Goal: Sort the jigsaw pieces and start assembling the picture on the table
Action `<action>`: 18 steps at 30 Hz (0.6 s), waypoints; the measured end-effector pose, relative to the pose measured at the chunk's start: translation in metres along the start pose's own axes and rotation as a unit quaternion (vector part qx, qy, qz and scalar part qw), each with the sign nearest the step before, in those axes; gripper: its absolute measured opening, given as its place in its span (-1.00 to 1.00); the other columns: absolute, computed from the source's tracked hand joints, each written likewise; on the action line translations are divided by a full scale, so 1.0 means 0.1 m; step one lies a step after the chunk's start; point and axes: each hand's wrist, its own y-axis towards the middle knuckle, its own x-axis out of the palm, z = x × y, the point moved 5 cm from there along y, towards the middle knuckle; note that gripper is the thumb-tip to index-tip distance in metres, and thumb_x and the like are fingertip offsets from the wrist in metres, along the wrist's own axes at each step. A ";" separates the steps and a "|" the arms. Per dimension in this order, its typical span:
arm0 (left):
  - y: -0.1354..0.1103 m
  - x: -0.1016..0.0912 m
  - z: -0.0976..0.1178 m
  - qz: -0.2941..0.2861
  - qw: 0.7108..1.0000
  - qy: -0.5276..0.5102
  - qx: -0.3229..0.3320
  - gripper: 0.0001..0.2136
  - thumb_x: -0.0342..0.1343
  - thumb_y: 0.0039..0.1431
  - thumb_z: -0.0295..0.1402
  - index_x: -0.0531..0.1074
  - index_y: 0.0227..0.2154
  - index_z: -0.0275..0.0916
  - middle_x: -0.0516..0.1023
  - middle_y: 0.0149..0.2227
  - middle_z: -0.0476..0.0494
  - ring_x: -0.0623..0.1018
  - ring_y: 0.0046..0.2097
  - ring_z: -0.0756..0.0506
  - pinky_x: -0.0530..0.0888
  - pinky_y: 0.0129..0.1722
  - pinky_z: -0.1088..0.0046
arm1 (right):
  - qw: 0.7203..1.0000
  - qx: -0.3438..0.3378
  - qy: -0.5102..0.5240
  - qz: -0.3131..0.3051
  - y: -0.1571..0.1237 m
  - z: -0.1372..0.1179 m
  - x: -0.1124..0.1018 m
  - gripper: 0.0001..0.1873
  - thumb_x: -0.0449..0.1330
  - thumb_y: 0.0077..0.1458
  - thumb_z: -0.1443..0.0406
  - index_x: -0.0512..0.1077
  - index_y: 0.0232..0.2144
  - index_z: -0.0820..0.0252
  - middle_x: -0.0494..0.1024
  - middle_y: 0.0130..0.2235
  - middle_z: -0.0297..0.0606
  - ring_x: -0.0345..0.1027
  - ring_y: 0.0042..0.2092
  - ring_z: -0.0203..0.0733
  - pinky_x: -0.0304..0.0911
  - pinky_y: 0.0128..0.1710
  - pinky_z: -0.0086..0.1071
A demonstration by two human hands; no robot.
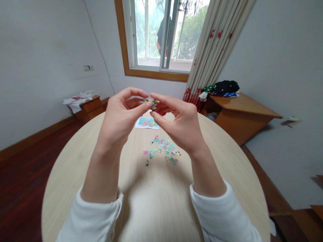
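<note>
Above the table, both hands meet at a few small jigsaw puzzle pieces (154, 106), mostly yellow with dark and white printing. My left hand (123, 111) pinches them from the left, its thumb lying across the front. From the right, my right hand (178, 116) has its index finger over the top and its thumb below, closed on the same pieces. Fingers partly cover them, so their exact number cannot be told. Below on the table lies a loose scatter of puzzle pieces (165, 145) in turquoise, pink and yellow. Behind the hands rests a printed picture card (147, 123) with cartoon figures.
The round pale wooden table (156, 201) fills the lower view. A wooden cabinet (244, 111) with dark cloth (225, 87) on it stands at the right, beside a long curtain (217, 40). Papers (78, 101) lie on a small drawer unit (93, 107) at the left.
</note>
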 end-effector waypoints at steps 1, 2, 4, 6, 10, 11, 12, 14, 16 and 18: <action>0.00 0.00 0.00 -0.003 1.000 -0.002 -0.001 -0.78 0.35 -0.17 -0.33 0.40 -0.47 -0.19 0.50 -0.52 0.03 0.52 -0.44 0.01 0.42 -0.50 0.54 | 1.000 -0.002 -0.002 -0.001 0.00 0.00 0.00 -0.61 0.15 0.03 0.43 0.48 -0.07 0.12 0.56 -0.28 -0.34 0.39 -0.33 -0.35 0.37 -0.24 -0.38; 0.00 0.01 0.00 -0.006 1.000 -0.004 -0.002 -0.77 0.35 -0.17 -0.33 0.40 -0.46 -0.19 0.51 -0.51 0.03 0.52 -0.44 0.01 0.43 -0.48 0.53 | 1.000 -0.004 -0.004 -0.004 0.00 0.00 0.01 -0.61 0.14 0.03 0.43 0.48 -0.06 0.12 0.56 -0.28 -0.33 0.39 -0.32 -0.34 0.36 -0.24 -0.38; 0.01 0.01 0.00 -0.005 1.000 -0.006 -0.005 -0.76 0.35 -0.18 -0.34 0.40 -0.46 -0.19 0.50 -0.52 0.03 0.52 -0.43 0.00 0.44 -0.47 0.53 | 1.000 -0.007 -0.009 -0.007 0.00 0.00 0.01 -0.61 0.14 0.04 0.43 0.47 -0.06 0.12 0.56 -0.26 -0.33 0.39 -0.31 -0.34 0.36 -0.24 -0.38; 0.01 0.01 -0.02 0.000 1.000 -0.005 -0.009 -0.75 0.36 -0.19 -0.34 0.39 -0.45 -0.19 0.50 -0.52 0.03 0.53 -0.43 0.00 0.45 -0.45 0.53 | 1.000 -0.010 -0.019 -0.010 0.00 0.01 0.02 -0.60 0.13 0.05 0.42 0.46 -0.04 0.11 0.55 -0.25 -0.33 0.39 -0.30 -0.33 0.36 -0.24 -0.38; 0.01 0.00 -0.06 0.020 1.000 0.000 -0.013 -0.74 0.34 -0.20 -0.38 0.38 -0.43 -0.20 0.47 -0.52 0.04 0.54 -0.40 -0.02 0.47 -0.42 0.51 | 0.998 -0.025 -0.052 -0.020 0.00 0.01 0.04 -0.58 0.12 0.06 0.42 0.42 -0.01 0.10 0.54 -0.21 -0.32 0.37 -0.30 -0.33 0.35 -0.22 -0.36; 0.01 0.00 -0.06 0.025 1.000 0.002 -0.014 -0.75 0.33 -0.19 -0.39 0.37 -0.43 -0.21 0.46 -0.53 0.04 0.55 -0.40 -0.02 0.47 -0.41 0.50 | 0.997 -0.032 -0.061 -0.023 0.00 0.01 0.05 -0.56 0.12 0.06 0.42 0.41 0.01 0.10 0.53 -0.21 -0.31 0.37 -0.29 -0.33 0.35 -0.22 -0.36; 0.01 0.00 -0.07 0.029 0.999 0.004 -0.016 -0.75 0.32 -0.18 -0.40 0.37 -0.42 -0.21 0.46 -0.53 0.04 0.55 -0.40 -0.03 0.48 -0.40 0.49 | 0.997 -0.039 -0.070 -0.024 0.00 0.01 0.05 -0.55 0.13 0.05 0.42 0.39 0.03 0.08 0.52 -0.20 -0.31 0.36 -0.27 -0.32 0.35 -0.21 -0.35; 0.01 0.01 -0.08 0.034 0.999 0.004 -0.022 -0.74 0.31 -0.18 -0.42 0.36 -0.41 -0.21 0.45 -0.54 0.05 0.56 -0.40 -0.04 0.49 -0.40 0.48 | 0.995 -0.052 -0.088 -0.018 0.01 0.02 0.06 -0.54 0.14 0.05 0.41 0.36 0.03 0.05 0.49 -0.19 -0.31 0.36 -0.22 -0.29 0.35 -0.20 -0.34; 0.01 0.02 -0.09 0.033 0.999 0.002 -0.031 -0.73 0.30 -0.18 -0.43 0.34 -0.39 -0.20 0.45 -0.54 0.05 0.57 -0.40 -0.04 0.49 -0.40 0.48 | 0.993 -0.062 -0.103 -0.005 0.01 0.02 0.06 -0.59 0.14 0.05 0.39 0.37 -0.01 0.05 0.46 -0.18 -0.30 0.34 -0.18 -0.26 0.34 -0.18 -0.32; 0.00 0.04 -0.09 0.030 0.999 -0.001 -0.039 -0.71 0.29 -0.18 -0.43 0.33 -0.37 -0.20 0.45 -0.54 0.06 0.57 -0.42 -0.03 0.50 -0.41 0.49 | 0.992 -0.068 -0.110 0.006 0.02 0.03 0.06 -0.68 0.14 0.06 0.38 0.40 -0.09 0.08 0.44 -0.17 -0.28 0.32 -0.15 -0.23 0.32 -0.16 -0.29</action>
